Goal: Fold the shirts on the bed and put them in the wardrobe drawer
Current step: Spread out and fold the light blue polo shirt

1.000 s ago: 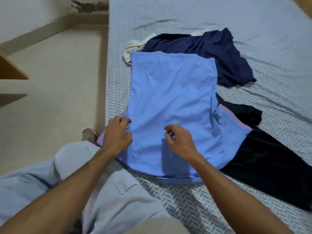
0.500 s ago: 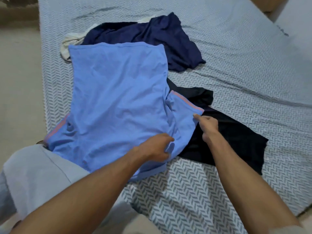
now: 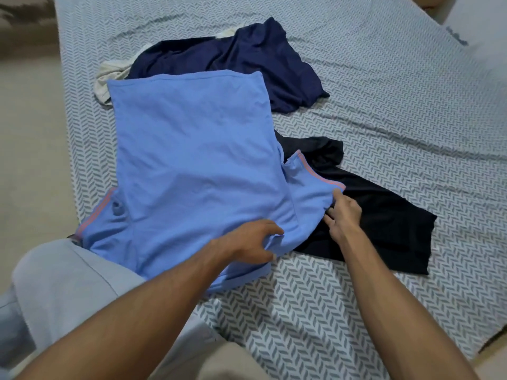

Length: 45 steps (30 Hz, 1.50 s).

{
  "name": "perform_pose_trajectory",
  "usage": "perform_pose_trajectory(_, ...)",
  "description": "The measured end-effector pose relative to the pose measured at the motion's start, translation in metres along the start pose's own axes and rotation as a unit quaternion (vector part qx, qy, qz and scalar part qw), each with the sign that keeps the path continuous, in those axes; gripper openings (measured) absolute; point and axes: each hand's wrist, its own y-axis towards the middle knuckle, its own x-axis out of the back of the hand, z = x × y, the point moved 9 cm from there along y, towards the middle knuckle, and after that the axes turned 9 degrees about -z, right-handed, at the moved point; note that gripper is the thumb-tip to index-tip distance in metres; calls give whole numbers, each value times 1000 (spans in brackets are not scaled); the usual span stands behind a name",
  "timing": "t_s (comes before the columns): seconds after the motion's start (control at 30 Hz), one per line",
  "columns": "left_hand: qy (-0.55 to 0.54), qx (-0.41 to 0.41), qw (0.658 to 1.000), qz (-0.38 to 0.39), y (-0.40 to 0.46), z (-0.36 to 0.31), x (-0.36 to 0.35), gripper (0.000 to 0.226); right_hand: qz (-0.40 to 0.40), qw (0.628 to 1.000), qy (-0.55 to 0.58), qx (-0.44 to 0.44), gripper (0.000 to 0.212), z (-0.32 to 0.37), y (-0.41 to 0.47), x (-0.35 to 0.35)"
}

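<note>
Blue shirt point(image 3: 192, 171) lying flat on bed point(image 3: 397, 111), partly over black shirt point(image 3: 384, 220).

Risk: sleeve fold dragging black shirt along, or bunching body, since the two fabrics are overlapping.

Right hand point(image 3: 344, 212) pinching sleeve edge, fingers curling on cloth.

Left hand point(image 3: 251, 244) gripping shoulder fabric, fingers curling, arm crossing the body.

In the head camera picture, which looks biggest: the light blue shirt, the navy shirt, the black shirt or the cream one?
1. Light blue shirt, nearest the camera
2. Navy shirt and black shirt: look alike, both partly covered
3. Cream garment, mostly hidden
</note>
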Motion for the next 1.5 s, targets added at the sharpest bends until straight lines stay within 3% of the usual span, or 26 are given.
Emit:
perform_pose_trajectory(0.17, 26, 7, 989, -149, -18, 12, 27, 44, 35, 999, -22, -11, 21, 2, -6, -9)
perform_pose_trajectory(0.27, 92, -19, 985, -144, -27, 17, 30, 39, 8, 1000, -13, 0, 10, 7, -10, -6)
perform_pose_trajectory(0.33, 37, -17, 990, -136, -31, 19, 31, 34, -4, 1000, -1, 15, 8, 11, -18, -7)
perform_pose_trajectory(0.4, -89, 68, 981, -159, -35, 35, 40, 32, -5, 998, 14, 55, 10, 18, -29, -14)
perform_pose_trajectory(0.47, -263, 151, 926, -223, -41, 53, 54, 27, -15, 988, -22, 152, 15, 33, -49, -24)
perform_pose_trajectory(0.57, -519, 235, 779, -261, -54, 69, 69, 20, -11, 946, -136, 293, 27, 43, -105, -50)
perform_pose_trajectory(0.63, -595, 273, 710, -258, -67, 83, 79, 41, 48, 890, -212, 401, 24, 39, -160, -81)
perform_pose_trajectory(0.7, -624, 289, 683, -246, -77, 99, 86, 61, 163, 793, -252, 531, 13, 23, -216, -115)
perform_pose_trajectory(0.8, -575, 342, 694, -266, -98, 130, 86, 61, 361, 592, -348, 631, 15, -38, -272, -154)
perform_pose_trajectory(0.87, -527, 367, 713, -282, -111, 147, 79, 61, 389, 468, -421, 673, 19, -72, -281, -161)
perform_pose_trajectory(0.93, -468, 369, 746, -297, -119, 159, 71, 65, 379, 420, -466, 680, 30, -89, -273, -161)
perform_pose_trajectory(1.07, -420, 359, 779, -295, -127, 156, 64, 48, 317, 440, -507, 670, 60, -77, -245, -140)
perform_pose_trajectory(1.13, -326, 342, 838, -273, -122, 152, 69, 58, 282, 459, -526, 658, 70, -68, -228, -124)
perform_pose_trajectory(1.2, -191, 330, 888, -256, -119, 146, 77, 51, 260, 493, -529, 640, 76, -60, -211, -108)
perform_pose_trajectory(1.23, -156, 329, 892, -267, -121, 142, 84, 42, 246, 508, -521, 640, 76, -54, -205, -101)
perform_pose_trajectory(1.3, -167, 352, 869, -305, -128, 144, 91, 22, 222, 530, -495, 651, 66, -43, -195, -88)
perform_pose_trajectory(1.4, -242, 399, 825, -319, -139, 151, 84, 17, 210, 513, -488, 674, 47, -39, -186, -74)
perform_pose_trajectory(1.5, -174, 433, 844, -263, -153, 166, 76, 19, 217, 502, -523, 654, 42, -46, -181, -69)
